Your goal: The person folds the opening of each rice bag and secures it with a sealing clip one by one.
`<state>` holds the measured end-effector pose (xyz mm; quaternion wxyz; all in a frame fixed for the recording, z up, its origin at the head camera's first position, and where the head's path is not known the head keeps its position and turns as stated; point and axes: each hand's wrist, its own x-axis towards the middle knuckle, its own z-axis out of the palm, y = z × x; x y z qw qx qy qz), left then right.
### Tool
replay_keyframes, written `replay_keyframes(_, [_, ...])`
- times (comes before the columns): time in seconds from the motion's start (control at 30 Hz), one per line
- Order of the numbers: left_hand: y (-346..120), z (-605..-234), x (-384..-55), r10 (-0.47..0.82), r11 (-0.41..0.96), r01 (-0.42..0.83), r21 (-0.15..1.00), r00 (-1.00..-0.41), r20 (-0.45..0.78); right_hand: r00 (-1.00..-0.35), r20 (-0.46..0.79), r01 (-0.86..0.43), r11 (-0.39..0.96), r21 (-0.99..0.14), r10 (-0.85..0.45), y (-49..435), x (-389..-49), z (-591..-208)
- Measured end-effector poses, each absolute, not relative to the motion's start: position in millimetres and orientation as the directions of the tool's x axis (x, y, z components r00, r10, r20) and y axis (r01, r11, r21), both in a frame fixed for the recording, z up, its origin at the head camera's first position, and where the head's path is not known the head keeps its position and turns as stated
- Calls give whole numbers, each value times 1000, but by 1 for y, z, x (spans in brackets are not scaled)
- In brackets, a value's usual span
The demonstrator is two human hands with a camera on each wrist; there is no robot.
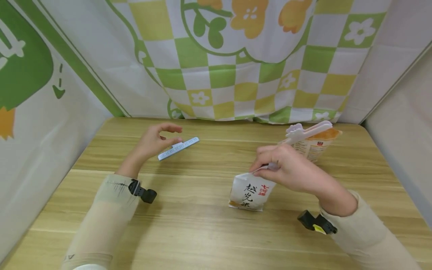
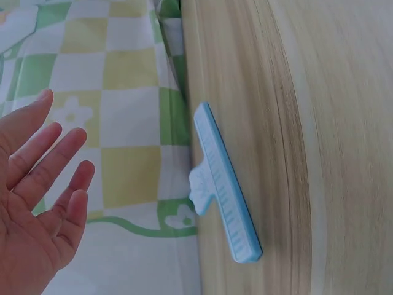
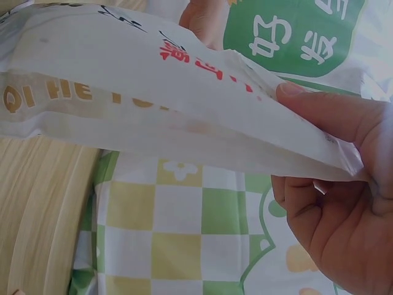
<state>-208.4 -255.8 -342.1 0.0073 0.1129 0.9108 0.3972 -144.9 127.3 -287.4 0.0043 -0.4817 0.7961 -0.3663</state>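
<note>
My right hand (image 1: 290, 167) pinches the top edge of a white rice bag (image 1: 248, 191) printed with black and red characters. In the right wrist view, the thumb lies on one face of the bag (image 3: 123, 55) and the curled fingers are behind it. On the left, my left hand (image 1: 150, 140) has its fingers loosely bent beside a light blue bag clip (image 1: 185, 145). The left wrist view shows this clip (image 2: 227, 190) lying on the table, a gap away from the relaxed fingers, with nothing in the palm.
Behind my right hand stands an orange and white bag (image 1: 317, 146) with a pale purple clip (image 1: 312, 130) across its top. The wooden table (image 1: 189, 232) meets a green and yellow checked cloth (image 1: 219, 78) at the back. White panels rise on both sides.
</note>
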Motion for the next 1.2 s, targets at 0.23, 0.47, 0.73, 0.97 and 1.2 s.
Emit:
replay_keyframes(0.23, [-267,-353,-225,214,666,178,724,-976,43,-541,350,-764,273,-584,-765,128,-143,-286])
replay_keyframes(0.47, [-278,-370,-238,190,694,106,712,-981,-40,-518,368,-785,257,-563,-772,126,-144,-287])
replay_keyframes(0.73, [-285,-384,-251,201,715,89,693,-976,-83,-550,330,-757,292,-585,-767,126,-143,-285])
replay_keyframes(0.97, [-286,-393,-255,229,713,106,693,-969,-87,-568,310,-740,307,-598,-763,126,-143,-286])
replay_keyframes(1.2, [-285,-401,-255,266,719,154,678,-962,-65,-586,287,-719,323,-615,-758,127,-142,-287])
